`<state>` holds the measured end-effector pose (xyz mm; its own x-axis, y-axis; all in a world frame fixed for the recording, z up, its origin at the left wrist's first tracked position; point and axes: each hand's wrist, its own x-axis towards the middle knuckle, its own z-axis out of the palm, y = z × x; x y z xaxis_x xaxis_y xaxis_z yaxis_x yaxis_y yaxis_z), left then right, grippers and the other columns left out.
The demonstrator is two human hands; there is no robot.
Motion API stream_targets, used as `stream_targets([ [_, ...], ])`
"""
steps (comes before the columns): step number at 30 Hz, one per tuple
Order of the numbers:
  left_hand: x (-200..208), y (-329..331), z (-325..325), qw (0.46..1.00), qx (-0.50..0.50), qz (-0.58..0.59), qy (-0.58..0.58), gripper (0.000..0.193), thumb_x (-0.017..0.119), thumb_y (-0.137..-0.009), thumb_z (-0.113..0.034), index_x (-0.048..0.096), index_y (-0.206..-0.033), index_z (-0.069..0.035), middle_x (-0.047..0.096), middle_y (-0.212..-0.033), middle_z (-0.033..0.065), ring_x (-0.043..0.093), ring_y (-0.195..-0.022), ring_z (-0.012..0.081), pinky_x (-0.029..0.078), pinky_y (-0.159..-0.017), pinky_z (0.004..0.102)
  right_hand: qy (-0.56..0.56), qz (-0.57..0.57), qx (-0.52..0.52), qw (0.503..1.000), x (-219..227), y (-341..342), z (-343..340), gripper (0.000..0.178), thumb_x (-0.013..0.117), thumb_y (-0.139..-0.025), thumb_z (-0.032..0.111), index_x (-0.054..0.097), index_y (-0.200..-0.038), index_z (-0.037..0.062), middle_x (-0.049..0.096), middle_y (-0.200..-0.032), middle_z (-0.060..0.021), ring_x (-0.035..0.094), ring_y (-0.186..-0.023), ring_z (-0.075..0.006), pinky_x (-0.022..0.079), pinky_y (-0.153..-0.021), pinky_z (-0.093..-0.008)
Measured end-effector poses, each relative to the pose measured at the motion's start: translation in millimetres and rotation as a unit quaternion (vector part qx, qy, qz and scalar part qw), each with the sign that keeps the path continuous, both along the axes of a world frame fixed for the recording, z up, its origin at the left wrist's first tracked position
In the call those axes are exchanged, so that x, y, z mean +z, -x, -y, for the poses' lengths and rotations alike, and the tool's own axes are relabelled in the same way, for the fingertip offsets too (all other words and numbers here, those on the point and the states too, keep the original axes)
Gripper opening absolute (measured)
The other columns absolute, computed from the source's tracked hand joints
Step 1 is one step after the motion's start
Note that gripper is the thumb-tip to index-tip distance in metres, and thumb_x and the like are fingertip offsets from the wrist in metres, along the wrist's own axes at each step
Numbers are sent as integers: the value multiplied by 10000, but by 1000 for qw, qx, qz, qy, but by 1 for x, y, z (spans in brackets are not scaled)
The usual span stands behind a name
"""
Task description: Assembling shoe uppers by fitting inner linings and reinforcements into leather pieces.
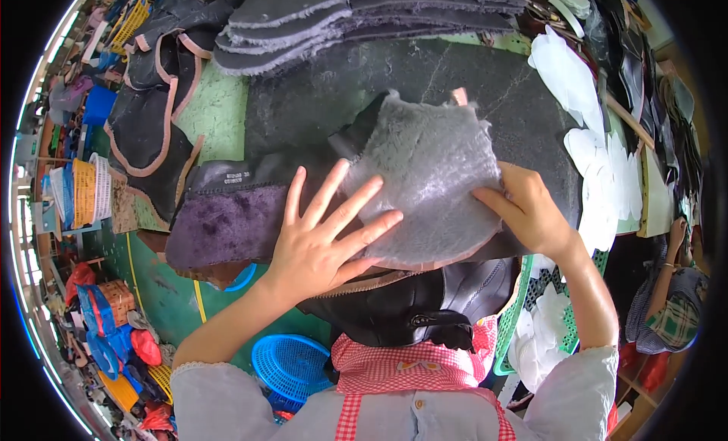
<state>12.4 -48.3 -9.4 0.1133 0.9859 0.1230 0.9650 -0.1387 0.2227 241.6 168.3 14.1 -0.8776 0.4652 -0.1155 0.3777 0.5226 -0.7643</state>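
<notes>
A grey fleecy lining piece (428,183) lies fluffy side up on the dark work mat, with dark leather showing at its upper left edge. My right hand (531,210) pinches its right edge, thumb on top and the other fingers underneath, partly hidden. My left hand (326,240) is open, fingers spread, with the fingertips resting on the lining's left side. Left of that hand lies a black leather piece with purple plush lining (227,221). Black leather boot parts (409,301) with a strap lie at the near edge, by my apron.
Dark fleece-lined pieces (303,24) are stacked at the back. Black leather parts with tan edges (144,122) lie at the left, white cut pieces (569,84) at the right. A blue basket (292,365) stands below the table. Another person (675,304) is at the far right.
</notes>
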Motion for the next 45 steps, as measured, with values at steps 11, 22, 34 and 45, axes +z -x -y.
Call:
stream_targets([
  [11, 21, 43, -52, 981, 77, 166, -67, 751, 778, -773, -131, 452, -1446, -65, 599, -1280, 116, 558, -1162, 289, 418, -1011, 420, -159, -61, 86, 982, 5, -4, 23, 235, 749, -728, 67, 664, -943, 24, 638, -954, -105, 646, -923, -311, 538, -777, -398],
  [22, -12, 34, -66, 953, 144, 233, -129, 728, 797, -776, -138, 482, -1432, -113, 531, -1413, 102, 541, -1216, 307, 424, -1035, 448, -89, -33, 7, 995, 0, -3, 17, 508, 744, -852, 223, 546, -1208, -81, 610, -790, -259, 645, -788, -412, 510, -704, -436],
  [34, 18, 7, -12, 983, -135, 84, 93, 607, 632, -745, -67, 605, -1349, -124, 510, -1471, 96, 429, -1400, 349, 297, -1166, 545, -42, -52, -106, 992, -17, 11, -5, 311, 726, -868, 261, 660, -998, -14, 632, -768, -222, 648, -744, -394, 508, -661, -399],
  [45, 18, -9, -11, 992, -119, 6, 28, 477, 586, -772, -53, 740, -1158, -287, 583, -1321, 46, 516, -1237, 300, 409, -1017, 495, -382, -190, -59, 903, -36, 2, 1, 376, 824, -631, 161, 547, -881, 107, 583, -866, -62, 585, -817, -289, 474, -703, -411],
])
